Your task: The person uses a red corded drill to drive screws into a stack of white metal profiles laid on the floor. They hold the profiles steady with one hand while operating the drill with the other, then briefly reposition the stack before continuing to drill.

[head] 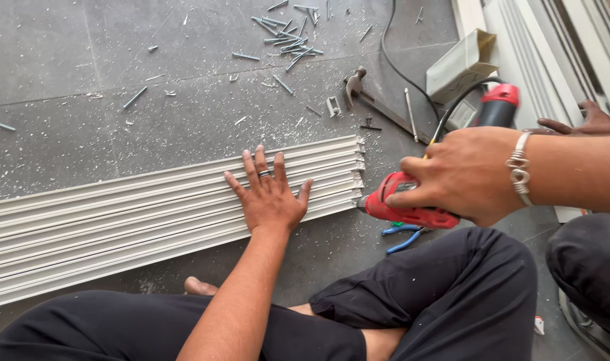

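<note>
While my left hand [270, 194] lies flat w/ fingers spread on the white strips [151, 207], my right hand [462, 175] is clamped round the red power tool [412, 204], nose at the strips' right end. Strips lie bundled on the grey floor [84, 80], long, ribbed, dusty. Risk: bundle could shift or tool skid toward my fingers if pressure's uneven. Cord [392, 47] & loose screws [291, 33] near the floor's far edge could snag.
</note>
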Tool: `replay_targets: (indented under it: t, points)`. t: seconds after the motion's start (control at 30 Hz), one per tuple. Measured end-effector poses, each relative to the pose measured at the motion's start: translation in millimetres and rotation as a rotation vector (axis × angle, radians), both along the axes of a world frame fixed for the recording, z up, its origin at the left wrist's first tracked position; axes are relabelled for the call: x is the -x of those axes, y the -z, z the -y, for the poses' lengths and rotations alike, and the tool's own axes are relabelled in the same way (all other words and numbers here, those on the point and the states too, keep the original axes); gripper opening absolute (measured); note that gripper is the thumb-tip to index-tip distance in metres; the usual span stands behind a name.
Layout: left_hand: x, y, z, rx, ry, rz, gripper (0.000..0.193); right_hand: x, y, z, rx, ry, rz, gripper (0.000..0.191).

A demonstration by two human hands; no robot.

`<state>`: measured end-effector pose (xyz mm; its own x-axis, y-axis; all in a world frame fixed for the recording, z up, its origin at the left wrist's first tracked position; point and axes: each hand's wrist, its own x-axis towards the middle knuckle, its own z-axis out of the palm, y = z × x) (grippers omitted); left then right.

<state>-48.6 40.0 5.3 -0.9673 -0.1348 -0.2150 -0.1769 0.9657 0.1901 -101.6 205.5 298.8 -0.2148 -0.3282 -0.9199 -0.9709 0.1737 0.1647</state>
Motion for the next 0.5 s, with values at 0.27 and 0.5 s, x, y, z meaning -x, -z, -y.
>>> replay_targets:
  t: [0.27, 0.5]
  points:
    - [0, -1, 3, 0.028, -0.004, -0.005, 0.085, 4, 4, 12, 0.064, 0.094, -0.030, 0.073]
    - [1, 6, 8, 0.072, -0.008, -0.012, 0.085, 24, 22, -50, 0.368, 0.784, -0.054, 0.086]
